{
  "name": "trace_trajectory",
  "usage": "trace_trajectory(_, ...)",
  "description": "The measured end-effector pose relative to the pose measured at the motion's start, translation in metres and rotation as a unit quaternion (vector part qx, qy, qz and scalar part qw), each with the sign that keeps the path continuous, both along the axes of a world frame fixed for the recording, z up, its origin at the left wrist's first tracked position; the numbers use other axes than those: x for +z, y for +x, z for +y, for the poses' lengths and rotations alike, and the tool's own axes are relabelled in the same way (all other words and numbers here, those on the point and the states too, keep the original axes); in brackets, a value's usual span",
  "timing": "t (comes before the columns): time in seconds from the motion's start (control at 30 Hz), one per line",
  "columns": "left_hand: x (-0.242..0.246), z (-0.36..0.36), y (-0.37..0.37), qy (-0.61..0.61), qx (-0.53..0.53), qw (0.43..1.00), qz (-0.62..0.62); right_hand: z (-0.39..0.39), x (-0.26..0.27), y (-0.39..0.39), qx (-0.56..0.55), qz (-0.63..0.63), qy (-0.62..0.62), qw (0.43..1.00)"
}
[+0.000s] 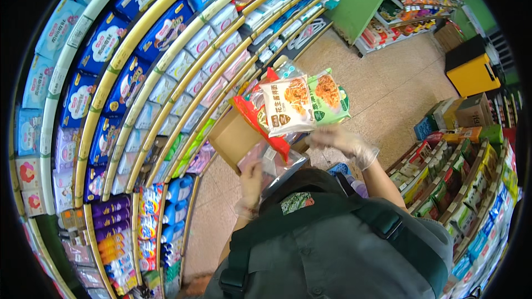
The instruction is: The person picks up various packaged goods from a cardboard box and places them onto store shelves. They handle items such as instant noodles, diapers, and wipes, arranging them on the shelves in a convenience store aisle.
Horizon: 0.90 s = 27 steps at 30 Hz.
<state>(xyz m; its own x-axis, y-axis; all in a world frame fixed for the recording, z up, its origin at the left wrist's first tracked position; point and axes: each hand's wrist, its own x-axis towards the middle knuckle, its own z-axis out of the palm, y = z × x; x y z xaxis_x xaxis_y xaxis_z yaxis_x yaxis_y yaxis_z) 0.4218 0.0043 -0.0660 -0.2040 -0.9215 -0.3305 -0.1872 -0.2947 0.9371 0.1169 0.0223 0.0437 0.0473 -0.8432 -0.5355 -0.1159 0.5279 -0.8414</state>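
Observation:
In front of my body stands an open cardboard box [233, 136], with packets heaped over its right side. A white instant noodle packet [287, 106] lies on top, overlapping a green noodle packet [329, 97] and a red packet [249, 110]. My left hand [251, 182], in a clear glove, is at the near edge of the box, beside a clear plastic package [270, 162]. Also gloved, my right hand [338, 141] is just below the green packet; its fingertips are blurred. Whether either hand grips something cannot be made out.
Curved-looking shelves of tissue packs [104, 43] and sanitary pad packs [201, 41] line the left. Detergent bottles [176, 211] stand lower left. On the right are a shelf of packaged food [453, 178] and a yellow bin [471, 74]. Tiled floor [374, 79] lies between.

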Motion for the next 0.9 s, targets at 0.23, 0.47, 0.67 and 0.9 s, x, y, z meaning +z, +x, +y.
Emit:
trace_trajectory(0.23,-0.034,0.048,0.065,0.123,0.065,0.982,-0.128,0.037,-0.097,0.051,-0.003,0.205,0.042,0.978)
trace_trajectory(0.47,-0.027,0.047,0.070,0.351,0.008,0.936,0.011,0.030,-0.101,0.071,-0.032,0.194,0.097,0.976)
trace_trajectory(0.67,-0.017,0.034,0.078,0.342,-0.016,0.940,-0.020,0.041,-0.125,0.076,-0.076,0.176,0.093,0.977)
trace_trajectory(0.9,-0.027,0.023,0.085,0.333,-0.033,0.942,-0.002,0.041,-0.112,0.089,-0.042,0.251,0.099,0.962)
